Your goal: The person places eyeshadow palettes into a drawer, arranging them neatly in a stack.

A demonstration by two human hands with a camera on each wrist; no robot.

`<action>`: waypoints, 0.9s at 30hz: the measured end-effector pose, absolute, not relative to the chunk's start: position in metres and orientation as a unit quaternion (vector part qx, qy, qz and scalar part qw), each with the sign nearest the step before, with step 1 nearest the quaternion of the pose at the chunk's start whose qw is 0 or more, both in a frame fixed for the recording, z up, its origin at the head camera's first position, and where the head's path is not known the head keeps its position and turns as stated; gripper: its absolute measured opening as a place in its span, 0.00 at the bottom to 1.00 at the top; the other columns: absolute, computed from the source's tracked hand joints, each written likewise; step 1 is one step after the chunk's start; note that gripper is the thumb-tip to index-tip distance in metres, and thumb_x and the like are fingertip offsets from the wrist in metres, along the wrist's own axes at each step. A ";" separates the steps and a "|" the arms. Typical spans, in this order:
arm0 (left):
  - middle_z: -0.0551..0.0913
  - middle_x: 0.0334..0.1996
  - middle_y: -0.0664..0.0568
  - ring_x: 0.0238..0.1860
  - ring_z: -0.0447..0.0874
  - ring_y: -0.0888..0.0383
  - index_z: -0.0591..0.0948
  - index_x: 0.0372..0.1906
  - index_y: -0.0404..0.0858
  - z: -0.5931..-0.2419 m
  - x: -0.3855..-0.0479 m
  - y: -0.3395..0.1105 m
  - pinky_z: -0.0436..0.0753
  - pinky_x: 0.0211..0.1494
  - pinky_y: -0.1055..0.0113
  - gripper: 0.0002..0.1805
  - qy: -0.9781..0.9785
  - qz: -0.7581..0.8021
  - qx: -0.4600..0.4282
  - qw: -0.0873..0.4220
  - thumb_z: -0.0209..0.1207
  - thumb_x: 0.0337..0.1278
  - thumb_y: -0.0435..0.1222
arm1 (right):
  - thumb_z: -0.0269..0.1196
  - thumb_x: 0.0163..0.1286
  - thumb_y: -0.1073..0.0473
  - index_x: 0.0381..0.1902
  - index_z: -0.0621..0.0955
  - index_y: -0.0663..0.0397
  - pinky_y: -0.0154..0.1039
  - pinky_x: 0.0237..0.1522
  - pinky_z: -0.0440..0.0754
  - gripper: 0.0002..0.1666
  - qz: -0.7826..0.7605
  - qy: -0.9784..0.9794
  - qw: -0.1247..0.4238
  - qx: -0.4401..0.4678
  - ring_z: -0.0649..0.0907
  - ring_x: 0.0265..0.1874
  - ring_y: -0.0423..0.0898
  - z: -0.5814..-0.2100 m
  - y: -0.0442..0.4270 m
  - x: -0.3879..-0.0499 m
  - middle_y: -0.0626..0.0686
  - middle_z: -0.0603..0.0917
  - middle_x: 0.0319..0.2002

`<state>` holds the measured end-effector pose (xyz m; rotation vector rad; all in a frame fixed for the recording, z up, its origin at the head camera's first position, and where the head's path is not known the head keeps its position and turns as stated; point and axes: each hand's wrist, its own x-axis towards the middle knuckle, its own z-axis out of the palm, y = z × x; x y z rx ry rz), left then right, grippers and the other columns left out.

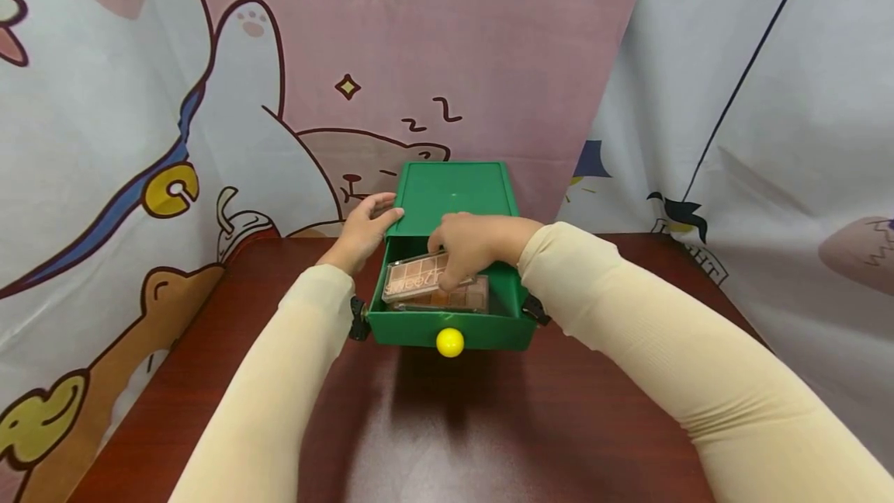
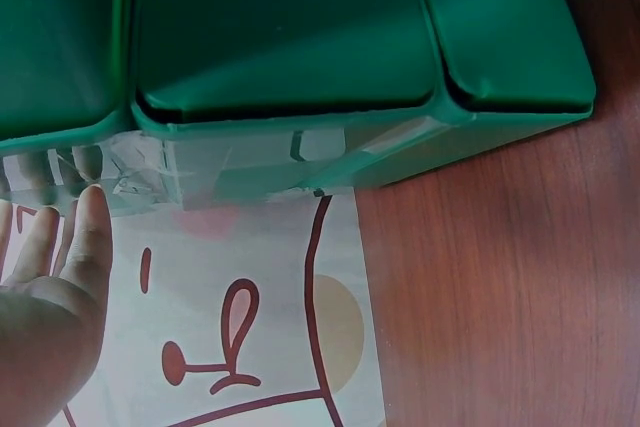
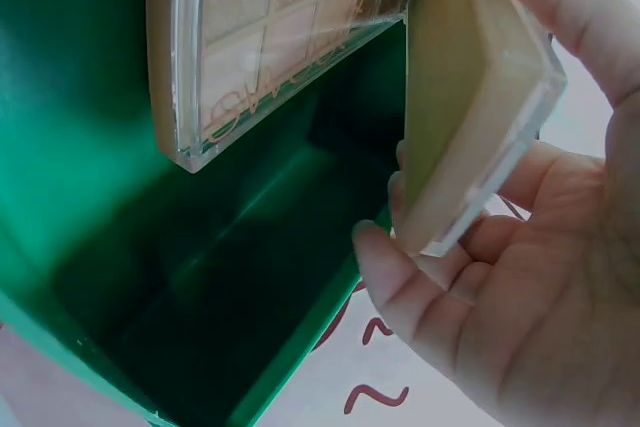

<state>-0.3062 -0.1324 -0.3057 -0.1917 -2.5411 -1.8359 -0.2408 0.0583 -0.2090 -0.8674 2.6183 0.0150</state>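
A green box (image 1: 457, 192) stands on the table with its drawer (image 1: 412, 330) pulled out toward me. My right hand (image 1: 475, 243) reaches over the drawer and grips an eyeshadow palette (image 1: 412, 276) with a clear lid, tilted. Beneath it another eyeshadow palette (image 1: 478, 295) lies in the drawer. From the right wrist, the held palette (image 3: 470, 97) shows its pale back and edge between thumb and fingers; the other palette (image 3: 270, 37) is beside it. My left hand (image 1: 363, 233) is at the box's left side, its fingers (image 2: 90, 232) extended against the box.
A yellow round knob (image 1: 450, 342) juts from the drawer front. The box stands on a dark red-brown wooden table (image 1: 447, 441). Behind it hangs a cartoon-printed cloth (image 1: 489, 53), close to the box's back; more cloth hangs at both sides.
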 end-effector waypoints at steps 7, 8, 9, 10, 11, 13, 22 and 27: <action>0.65 0.69 0.48 0.68 0.64 0.49 0.65 0.71 0.44 -0.306 -0.307 -0.131 0.68 0.68 0.53 0.28 -0.803 -0.592 -0.062 -0.002 0.53 0.70 0.44 | 0.68 0.61 0.45 0.68 0.71 0.52 0.47 0.62 0.71 0.40 0.007 0.931 0.205 -0.301 0.68 0.64 0.54 -0.210 0.059 -0.242 0.58 0.69 0.66; 0.65 0.69 0.47 0.68 0.63 0.49 0.64 0.71 0.43 -0.306 -0.307 -0.131 0.67 0.68 0.53 0.28 -0.802 -0.594 -0.063 -0.002 0.53 0.70 0.43 | 0.68 0.61 0.45 0.69 0.70 0.53 0.48 0.62 0.71 0.41 0.006 0.931 0.206 -0.301 0.69 0.64 0.54 -0.210 0.060 -0.243 0.59 0.69 0.66; 0.65 0.69 0.47 0.68 0.64 0.50 0.65 0.71 0.43 -0.306 -0.307 -0.131 0.68 0.68 0.53 0.28 -0.801 -0.595 -0.062 -0.002 0.53 0.70 0.44 | 0.67 0.62 0.44 0.69 0.69 0.53 0.48 0.63 0.71 0.41 0.001 0.931 0.206 -0.301 0.69 0.64 0.55 -0.209 0.061 -0.244 0.59 0.69 0.65; 0.66 0.68 0.47 0.68 0.64 0.50 0.65 0.71 0.43 -0.305 -0.306 -0.131 0.68 0.68 0.54 0.28 -0.800 -0.598 -0.061 -0.002 0.53 0.70 0.44 | 0.67 0.62 0.45 0.70 0.69 0.53 0.49 0.63 0.71 0.41 -0.009 0.931 0.204 -0.302 0.70 0.63 0.55 -0.207 0.063 -0.245 0.60 0.70 0.65; 0.66 0.68 0.47 0.68 0.64 0.50 0.65 0.71 0.43 -0.305 -0.306 -0.132 0.68 0.68 0.54 0.28 -0.799 -0.599 -0.060 -0.002 0.53 0.70 0.44 | 0.67 0.63 0.45 0.70 0.68 0.54 0.49 0.63 0.71 0.41 -0.023 0.931 0.200 -0.305 0.71 0.62 0.54 -0.205 0.065 -0.246 0.60 0.71 0.64; 0.66 0.68 0.47 0.68 0.64 0.50 0.65 0.71 0.43 -0.305 -0.306 -0.132 0.68 0.68 0.54 0.28 -0.798 -0.600 -0.060 -0.002 0.54 0.70 0.44 | 0.67 0.63 0.45 0.70 0.67 0.54 0.50 0.62 0.71 0.42 -0.059 0.931 0.183 -0.310 0.72 0.61 0.54 -0.202 0.071 -0.249 0.60 0.72 0.62; 0.66 0.68 0.46 0.68 0.65 0.50 0.65 0.70 0.42 -0.308 -0.308 -0.134 0.71 0.66 0.54 0.28 -0.794 -0.606 -0.056 -0.005 0.54 0.69 0.43 | 0.68 0.62 0.46 0.72 0.64 0.51 0.54 0.62 0.69 0.44 -0.261 0.922 0.039 -0.284 0.68 0.63 0.55 -0.208 0.130 -0.264 0.58 0.68 0.64; 0.67 0.67 0.46 0.67 0.65 0.50 0.65 0.71 0.43 -0.307 -0.308 -0.132 0.70 0.67 0.54 0.28 -0.795 -0.604 -0.056 -0.009 0.54 0.70 0.43 | 0.65 0.65 0.45 0.73 0.62 0.50 0.58 0.63 0.66 0.44 -0.323 0.918 -0.028 -0.227 0.65 0.65 0.54 -0.222 0.172 -0.275 0.58 0.65 0.65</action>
